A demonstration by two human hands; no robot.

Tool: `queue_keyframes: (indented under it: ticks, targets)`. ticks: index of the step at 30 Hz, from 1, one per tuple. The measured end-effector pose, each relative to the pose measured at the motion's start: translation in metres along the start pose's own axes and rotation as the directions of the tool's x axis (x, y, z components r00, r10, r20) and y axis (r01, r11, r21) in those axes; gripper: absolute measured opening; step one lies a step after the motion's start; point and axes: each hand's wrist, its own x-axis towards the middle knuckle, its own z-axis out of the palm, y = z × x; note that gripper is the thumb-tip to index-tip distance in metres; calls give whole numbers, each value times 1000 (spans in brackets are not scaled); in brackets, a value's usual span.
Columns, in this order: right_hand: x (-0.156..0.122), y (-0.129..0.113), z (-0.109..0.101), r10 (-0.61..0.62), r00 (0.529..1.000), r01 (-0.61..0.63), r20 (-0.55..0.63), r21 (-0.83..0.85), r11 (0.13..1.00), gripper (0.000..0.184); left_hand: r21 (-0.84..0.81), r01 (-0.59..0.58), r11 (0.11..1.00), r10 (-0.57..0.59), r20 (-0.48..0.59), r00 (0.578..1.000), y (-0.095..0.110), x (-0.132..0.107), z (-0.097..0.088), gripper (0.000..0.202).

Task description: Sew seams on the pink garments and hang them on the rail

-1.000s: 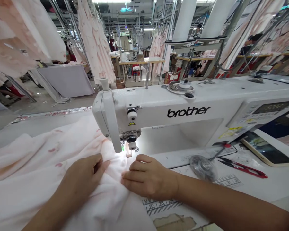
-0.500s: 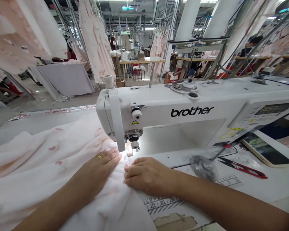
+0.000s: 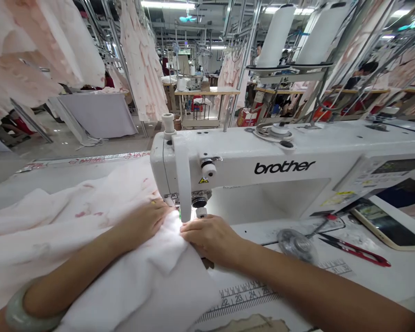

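A white Brother sewing machine [image 3: 283, 161] stands across the table. White fabric with pink marks [image 3: 72, 240] is heaped at its left and runs under the needle area [image 3: 197, 210]. My left hand [image 3: 143, 223] lies flat on the fabric, fingers stretched toward the presser foot, a ring on one finger and a pale bangle on the wrist. My right hand [image 3: 212, 237] presses the fabric's edge just right of the needle, fingers together and curled down on the cloth.
Red thread snips [image 3: 358, 251] and a phone [image 3: 387, 226] lie on the table at the right. A printed ruler strip [image 3: 245, 295] runs along the table's front. Two large thread cones [image 3: 276, 34] stand behind the machine. Pink garments hang around, and other workstations lie beyond.
Both hands have slid forward with the fabric, up to the presser foot. The view has shifted so the machine sits further right.
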Motion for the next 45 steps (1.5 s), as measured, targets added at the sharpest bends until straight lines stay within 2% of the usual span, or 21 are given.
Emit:
queue_keyframes:
  ticks: [4, 7, 9, 12, 15, 17, 21, 24, 27, 29, 32, 34, 36, 39, 42, 45]
  targets:
    - [2, -1, 2, 35, 999, -35, -33, -6, 999, 21, 6, -21, 1000, 21, 15, 1000, -12, 8, -3, 29]
    - [1, -2, 2, 29, 996, -26, -81, 36, 999, 17, 19, -14, 1000, 14, 29, 999, -7, 9, -12, 31]
    - [-1, -2, 0, 43, 992, -31, -120, 103, 994, 15, 38, 8, 999, -8, 16, 1000, 8, 5, -18, 30]
    - [-5, -1, -3, 106, 982, -82, -155, 156, 984, 17, 4, 54, 999, -53, -62, 997, 42, -10, -21, 24]
    - [-7, 0, -7, 188, 972, -170, -140, 134, 976, 17, -92, 133, 987, -144, -127, 981, 72, -29, -9, 26]
    - [-6, 1, -9, 214, 972, -201, -102, 119, 972, 13, -128, 181, 975, -199, -149, 969, 78, -38, 3, 27]
    - [0, 1, -10, 149, 987, -144, -61, 82, 986, 14, -242, 159, 957, -208, -193, 959, 61, -40, 13, 21]
    - [4, 1, -6, 60, 995, -60, -74, -2, 998, 16, -333, 64, 941, -119, -149, 982, 40, -34, 4, 26]
    - [5, 2, -3, -65, 997, 58, -39, -173, 983, 12, -380, 9, 925, -52, -103, 993, 27, -28, -7, 29]
    - [4, 2, -3, -192, 981, 185, 1, -281, 942, 14, -404, 66, 912, -96, -54, 994, 22, -23, -11, 30]
    - [1, 3, -6, -316, 949, 296, 0, -353, 887, 21, -461, 250, 851, -261, 40, 965, 21, -17, -14, 39]
    - [0, 3, -7, -271, 961, 240, -57, -317, 918, 18, -525, 339, 780, -343, 93, 935, 24, -14, -16, 43]
    - [0, 3, -8, -140, 984, 114, -110, -212, 971, 7, -589, 391, 707, -394, 131, 910, 27, -13, -18, 43]
    - [3, 3, -8, 21, 995, -27, -96, -68, 997, 20, -630, 436, 643, -458, 141, 878, 34, -12, -20, 41]
    - [7, 4, -3, 30, 999, -32, -42, -50, 998, 19, -629, 432, 647, -483, 102, 870, 40, -10, -20, 36]
    - [10, 4, 4, -17, 1000, 14, -22, -138, 990, 14, -577, 367, 730, -459, -15, 888, 46, -7, -21, 35]
